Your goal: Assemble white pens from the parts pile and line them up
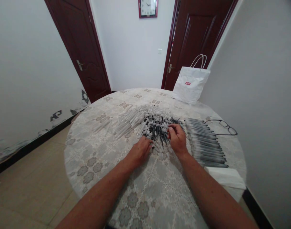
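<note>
In the head view, my right hand (177, 138) pinches one end of a slim pen (159, 125), which points left above the pile. My left hand (143, 148) rests at the pile's near edge with its fingers curled together; what they hold, if anything, is too small to make out. Around both hands lies a heap of pen parts: pale barrels (128, 122) to the left, dark thin pieces (157, 130) in the middle and small whitish bits (162, 149) in front. To the right of my right hand, pens with grey-dark bodies (207, 143) lie side by side in a long row.
A patterned cloth covers the round table (93, 187). Black-framed glasses (223, 127) lie beyond the pen row, and a white folded packet (225, 177) sits at its near end. A white paper bag (192, 84) with handles stands at the back right.
</note>
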### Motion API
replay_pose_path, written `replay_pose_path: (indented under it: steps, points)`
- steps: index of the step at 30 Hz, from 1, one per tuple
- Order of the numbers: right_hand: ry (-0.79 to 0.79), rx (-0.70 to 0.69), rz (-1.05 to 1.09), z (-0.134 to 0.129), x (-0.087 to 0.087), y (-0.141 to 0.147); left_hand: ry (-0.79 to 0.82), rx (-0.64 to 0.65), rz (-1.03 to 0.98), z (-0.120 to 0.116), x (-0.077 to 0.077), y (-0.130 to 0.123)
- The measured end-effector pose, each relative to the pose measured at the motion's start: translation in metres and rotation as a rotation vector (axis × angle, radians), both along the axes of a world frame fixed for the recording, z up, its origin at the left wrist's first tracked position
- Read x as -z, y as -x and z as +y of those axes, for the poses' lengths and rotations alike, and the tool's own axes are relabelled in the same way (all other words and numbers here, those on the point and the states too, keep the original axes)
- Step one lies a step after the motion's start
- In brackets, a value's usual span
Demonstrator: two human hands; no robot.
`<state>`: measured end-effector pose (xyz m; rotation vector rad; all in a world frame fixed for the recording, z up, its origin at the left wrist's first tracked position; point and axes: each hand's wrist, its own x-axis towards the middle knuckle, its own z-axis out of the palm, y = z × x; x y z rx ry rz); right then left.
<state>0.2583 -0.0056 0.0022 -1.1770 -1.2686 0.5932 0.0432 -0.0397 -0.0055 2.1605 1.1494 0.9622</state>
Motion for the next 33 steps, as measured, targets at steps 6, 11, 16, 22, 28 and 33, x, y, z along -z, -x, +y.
replay_pose_path:
  steps: [6,11,16,22,28,33]
  points:
    - [0.024,-0.141,0.038,-0.007,0.003,0.011,0.444,-0.200,-0.843,0.019,-0.016,0.017]
    - [0.031,-0.193,-0.019,-0.017,0.002,0.020,0.556,-0.220,-1.247,0.028,-0.020,0.030]
    - [0.032,-0.201,-0.102,-0.022,0.000,0.023,0.637,-0.160,-1.303,0.026,-0.021,0.030]
    - [0.026,-0.175,-0.098,-0.023,0.001,0.024,0.656,-0.155,-1.316,0.024,-0.021,0.029]
    - [-0.014,-0.167,-0.176,-0.025,0.001,0.025,0.642,-0.162,-1.301,0.023,-0.020,0.026]
    - [-0.056,-0.156,-0.283,-0.026,0.001,0.028,0.651,-0.160,-1.305,0.023,-0.020,0.023]
